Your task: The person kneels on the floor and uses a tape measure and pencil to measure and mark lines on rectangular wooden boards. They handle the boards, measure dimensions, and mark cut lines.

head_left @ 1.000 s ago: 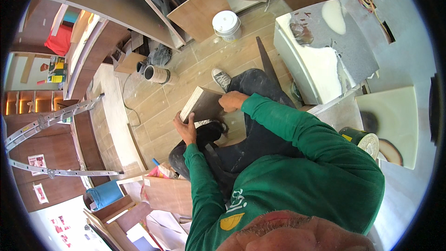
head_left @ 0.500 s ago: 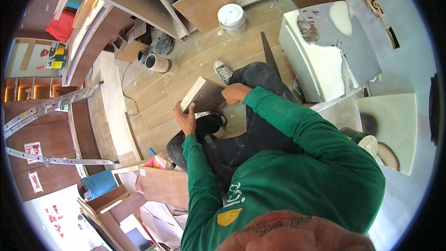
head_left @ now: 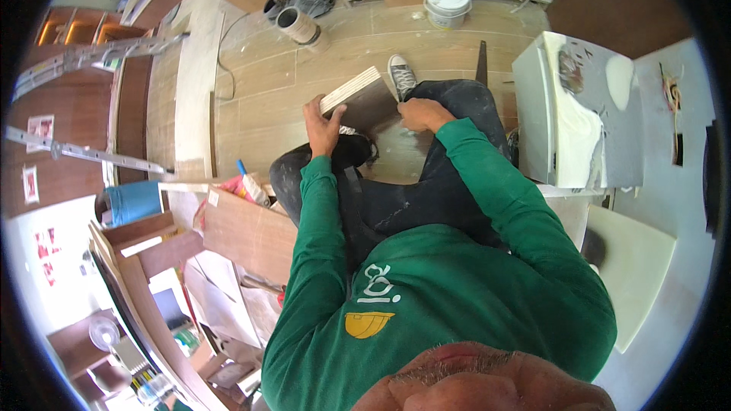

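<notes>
A thick board with a pale layered edge and dark brown face (head_left: 362, 106) is tilted above my bent legs. My left hand (head_left: 321, 125) grips its left end, thumb on the near side. At the board's right edge, my right hand (head_left: 422, 114) has its fingers curled closed; whether they hold the edge or a small item is hidden. A sneaker (head_left: 401, 74) rests on the tiled floor just beyond. A dark, narrow tapered piece (head_left: 482, 63) stands to the right of my knee.
Around me are a white bucket (head_left: 447, 1), a cardboard tube (head_left: 299, 28), an aluminium ladder (head_left: 106, 156), a grey block with white spilled coating (head_left: 541, 114), a pale panel leaning right (head_left: 632, 274), leaning wooden boards (head_left: 244, 228) and a cable (head_left: 221, 53) on the floor.
The view has swung, so the surroundings sit higher and rotated. My hands and the board appear farther up and to the right in the picture, still in much the same grip.
</notes>
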Action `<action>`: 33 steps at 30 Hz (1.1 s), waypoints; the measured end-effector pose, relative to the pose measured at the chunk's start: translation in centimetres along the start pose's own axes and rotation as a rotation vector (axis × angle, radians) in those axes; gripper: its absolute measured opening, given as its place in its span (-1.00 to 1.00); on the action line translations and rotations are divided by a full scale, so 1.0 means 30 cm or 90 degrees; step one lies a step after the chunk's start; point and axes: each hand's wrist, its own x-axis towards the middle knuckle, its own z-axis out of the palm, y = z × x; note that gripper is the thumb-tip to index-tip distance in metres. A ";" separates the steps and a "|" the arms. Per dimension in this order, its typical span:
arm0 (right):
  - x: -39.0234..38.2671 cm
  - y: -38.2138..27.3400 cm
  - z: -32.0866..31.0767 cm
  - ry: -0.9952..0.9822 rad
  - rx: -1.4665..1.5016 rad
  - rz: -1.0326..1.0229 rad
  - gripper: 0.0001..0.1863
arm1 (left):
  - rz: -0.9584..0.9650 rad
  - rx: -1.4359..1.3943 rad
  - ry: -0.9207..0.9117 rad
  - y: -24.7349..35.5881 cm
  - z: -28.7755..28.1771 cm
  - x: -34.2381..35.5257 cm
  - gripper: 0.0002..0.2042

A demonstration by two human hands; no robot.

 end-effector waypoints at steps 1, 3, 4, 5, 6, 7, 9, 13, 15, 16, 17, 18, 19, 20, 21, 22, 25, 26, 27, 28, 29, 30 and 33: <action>-0.002 -0.006 -0.002 0.006 -0.004 -0.005 -0.56 | 0.017 0.002 0.010 -0.013 -0.005 0.001 -0.39; -0.007 -0.017 -0.019 -0.005 0.007 0.003 -0.45 | 0.015 0.016 0.008 -0.014 -0.010 -0.002 -0.38; -0.013 -0.024 -0.023 0.027 0.032 -0.031 -0.40 | 0.010 0.012 0.009 -0.015 -0.013 -0.006 -0.38; -0.021 -0.027 -0.024 0.060 0.057 -0.064 -0.34 | 0.008 0.007 0.010 -0.015 -0.013 -0.005 -0.38; -0.028 -0.034 -0.024 0.093 0.083 -0.097 -0.27 | 0.005 0.002 0.011 -0.016 -0.015 -0.005 -0.38; -0.030 -0.044 -0.024 0.116 0.109 -0.139 -0.22 | 0.013 0.005 0.014 -0.019 -0.020 -0.004 -0.38; -0.031 -0.058 -0.029 0.162 0.162 -0.222 -0.11 | -0.002 0.008 0.009 -0.020 -0.017 -0.002 -0.38; -0.056 -0.094 -0.065 0.121 0.235 -0.236 -0.05 | -0.043 -0.028 -0.005 -0.001 -0.023 -0.005 -0.39; -0.075 -0.120 -0.077 0.131 0.223 -0.231 -0.03 | -0.041 -0.035 0.002 -0.014 -0.027 -0.008 -0.39; -0.079 -0.136 -0.072 0.130 0.228 -0.235 -0.01 | -0.033 -0.028 0.010 -0.022 -0.032 -0.011 -0.38; -0.080 -0.141 -0.064 0.132 0.234 -0.234 0.01 | -0.022 -0.025 0.014 -0.014 -0.032 -0.009 -0.37; -0.079 -0.147 -0.057 0.135 0.239 -0.233 0.03 | -0.023 -0.018 0.014 -0.007 -0.033 -0.011 -0.38; -0.078 -0.154 -0.049 0.150 0.247 -0.243 0.04 | -0.024 -0.011 0.013 0.000 -0.035 -0.013 -0.38; -0.074 -0.163 -0.041 0.164 0.256 -0.255 0.04 | -0.025 -0.002 0.013 0.004 -0.038 -0.016 -0.38; -0.069 -0.170 -0.037 0.179 0.265 -0.266 0.05 | -0.040 -0.015 0.012 0.008 -0.039 -0.015 -0.38; -0.063 -0.172 -0.038 0.186 0.267 -0.264 0.05 | -0.054 -0.028 0.012 0.012 -0.039 -0.010 -0.37; -0.046 -0.184 -0.032 0.203 0.261 -0.265 0.05 | -0.089 -0.068 0.013 0.019 -0.037 -0.011 -0.36; -0.039 -0.184 -0.025 0.206 0.248 -0.271 0.05 | -0.100 -0.082 0.013 0.027 -0.035 -0.014 -0.35; -0.032 -0.184 -0.019 0.209 0.235 -0.277 0.06 | -0.114 -0.084 0.009 0.034 -0.035 -0.013 -0.36; -0.022 -0.189 -0.010 0.186 0.214 -0.256 0.06 | -0.127 -0.085 0.005 0.040 -0.037 -0.010 -0.36; -0.013 -0.208 -0.003 0.161 0.192 -0.238 0.06 | -0.143 -0.085 0.005 0.036 -0.038 -0.013 -0.36; -0.007 -0.223 0.002 0.136 0.169 -0.221 0.06 | -0.136 -0.083 0.015 0.033 -0.039 -0.016 -0.36; -0.015 -0.270 0.004 0.142 0.157 -0.216 0.06 | -0.115 -0.079 0.045 -0.008 -0.029 -0.030 -0.34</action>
